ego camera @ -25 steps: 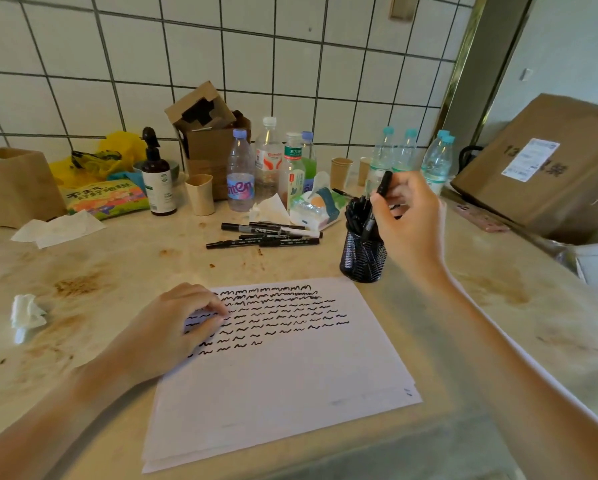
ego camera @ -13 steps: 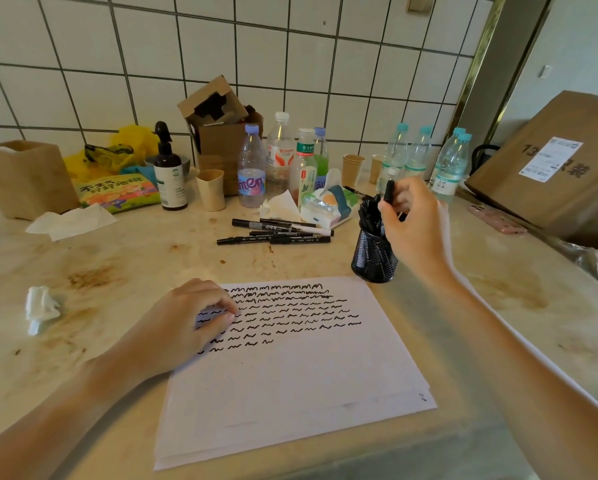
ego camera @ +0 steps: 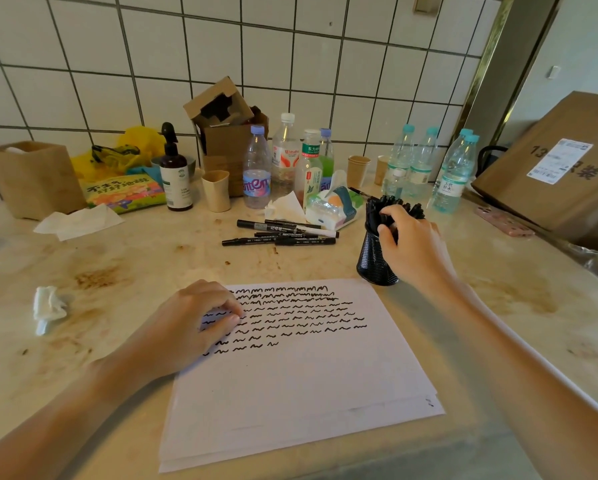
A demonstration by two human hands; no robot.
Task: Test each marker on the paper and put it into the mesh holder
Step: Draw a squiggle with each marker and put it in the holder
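Counter (ego camera: 152,258): stained stone top bearing every item.
Paper (ego camera: 290,375): at 6 o'clock, its upper half filled with rows of black test squiggles.
Left hand (ego camera: 190,327): fingers curled loosely, fingertips pressing the paper's 9 o'clock edge; grasps nothing.
Right hand (ego camera: 411,247): at 2 o'clock, fingers curled over the marker tops in the holder; whether it pinches one cannot be told.
Mesh holder (ego camera: 375,261): black, crowded with markers, just beyond the paper's far right corner.
Untested markers (ego camera: 283,233): lying at 12 o'clock.
Technique: seat the marker fully upright before letting go; steady the holder against tipping.
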